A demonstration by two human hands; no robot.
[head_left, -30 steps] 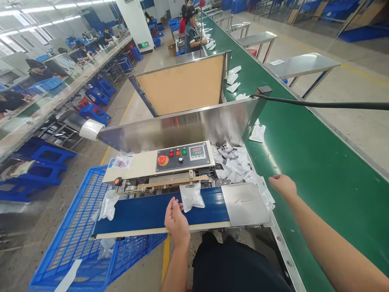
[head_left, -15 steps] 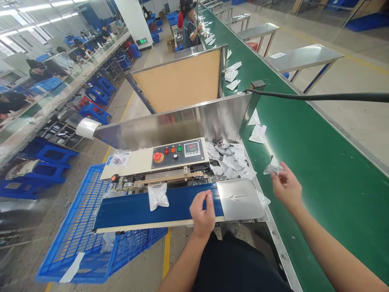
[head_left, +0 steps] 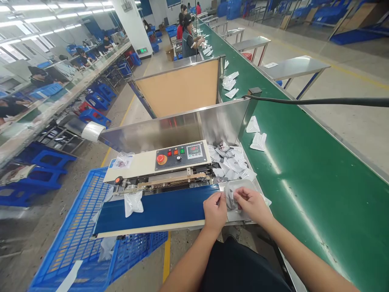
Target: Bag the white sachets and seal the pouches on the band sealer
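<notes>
A small clear plastic pouch [head_left: 230, 196] is between my hands, above the metal feed plate [head_left: 240, 216] of a band sealing machine. My left hand [head_left: 214, 211] pinches the left edge of the pouch; my right hand [head_left: 253, 206] pinches its right side. Fingertips partly cover the pouch, and its contents are blurred. On the blue belt [head_left: 176, 207] to the left, another filled pouch [head_left: 133, 204] hangs with its top edge in the sealing band. A heap of silvery-white packets [head_left: 232, 162] lies just beyond my hands, beside the control panel [head_left: 180, 155].
On my right runs a green conveyor [head_left: 304, 174] with white packets [head_left: 258, 141] along its near edge. A black cable [head_left: 319, 101] stretches across it. Below the belt's left end sits a blue basket [head_left: 65, 239] holding pouches. Seated people work farther off.
My right hand has come left from over the green conveyor with the pouch, meeting my left hand at the feed plate. The pouch in the sealer has travelled left.
</notes>
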